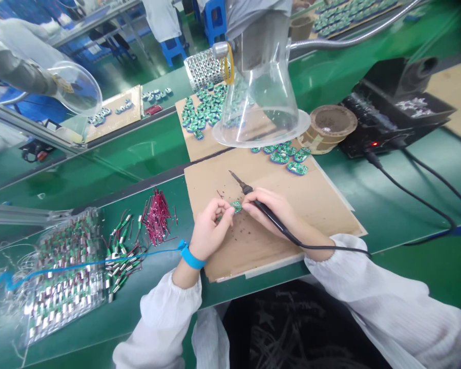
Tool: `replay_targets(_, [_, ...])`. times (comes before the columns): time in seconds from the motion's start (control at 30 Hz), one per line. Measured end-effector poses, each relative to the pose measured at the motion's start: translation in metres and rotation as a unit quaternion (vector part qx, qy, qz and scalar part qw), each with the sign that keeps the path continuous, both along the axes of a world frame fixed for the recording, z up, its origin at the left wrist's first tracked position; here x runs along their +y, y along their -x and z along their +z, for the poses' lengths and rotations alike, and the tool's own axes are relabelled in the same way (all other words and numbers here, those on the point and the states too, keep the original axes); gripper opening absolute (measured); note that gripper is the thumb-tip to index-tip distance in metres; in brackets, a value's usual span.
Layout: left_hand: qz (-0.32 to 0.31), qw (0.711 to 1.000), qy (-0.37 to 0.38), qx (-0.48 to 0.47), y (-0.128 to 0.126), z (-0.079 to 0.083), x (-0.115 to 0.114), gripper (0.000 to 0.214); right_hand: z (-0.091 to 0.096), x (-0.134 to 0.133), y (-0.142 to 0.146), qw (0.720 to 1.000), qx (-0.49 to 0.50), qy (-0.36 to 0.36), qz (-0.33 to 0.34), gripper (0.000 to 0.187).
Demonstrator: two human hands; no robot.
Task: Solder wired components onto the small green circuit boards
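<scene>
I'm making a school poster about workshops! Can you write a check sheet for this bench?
Surface: green bench with brown cardboard on it, dark crumbs on the cardboard.
Job's things: small green circuit board, black soldering iron.
Clutter: red wires, a bag of wired parts, more green boards.
Hands: left hand pinches the board; right hand grips the iron.
Cables: black iron cord, blue cord from a wrist strap.
Surroundings: clear plastic hood, black power box, blue stools.
</scene>
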State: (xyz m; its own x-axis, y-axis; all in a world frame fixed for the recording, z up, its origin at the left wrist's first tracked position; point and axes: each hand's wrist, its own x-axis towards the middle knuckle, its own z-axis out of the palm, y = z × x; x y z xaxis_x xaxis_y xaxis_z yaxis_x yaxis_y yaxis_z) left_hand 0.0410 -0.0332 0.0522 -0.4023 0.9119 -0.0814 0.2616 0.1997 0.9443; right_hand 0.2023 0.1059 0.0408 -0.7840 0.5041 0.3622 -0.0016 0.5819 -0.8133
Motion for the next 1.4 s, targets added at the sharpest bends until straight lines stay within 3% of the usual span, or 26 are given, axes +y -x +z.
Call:
replay_targets(0.13, [0.016, 0.998, 0.017, 0.053, 0.012, 0.002, 0.000, 0.021, 0.004, -0.002, 0.000, 1.000, -0.011, -0.012, -0.013, 0.008])
replay_targets(0.3, [-0.017, 0.993, 0.027, 0.116, 0.016, 0.003, 0.001, 0.017, -0.002, -0.003, -0.003, 1.000, -0.014, -0.004, 0.006, 0.015])
replay_targets(0.47, [-0.040, 0.988, 0.000, 0.150, 0.014, 0.004, 0.005, 0.012, -0.007, 0.008, -0.022, 0.986, 0.029, 0.161, -0.036, 0.039])
replay_targets(0.6, [-0.063, 0.990, 0.018, 0.125, 0.015, 0.004, 0.007, 0.013, -0.001, 0.018, -0.038, 0.964, 0.069, 0.241, -0.088, 0.020])
replay_targets(0.73, [-0.077, 0.989, 0.037, 0.120, 0.016, 0.005, 0.009, 0.014, 0.001, 0.022, -0.041, 0.959, 0.073, 0.246, -0.118, 0.029])
replay_targets(1.13, [-0.075, 0.988, 0.053, 0.126, 0.015, 0.010, 0.014, 0.012, 0.000, 0.020, -0.038, 0.973, 0.013, 0.221, -0.070, 0.031])
replay_targets(1.4, [-0.075, 0.984, 0.062, 0.146, 0.014, 0.011, 0.016, 0.012, -0.001, 0.020, -0.040, 0.969, 0.009, 0.236, -0.077, 0.028])
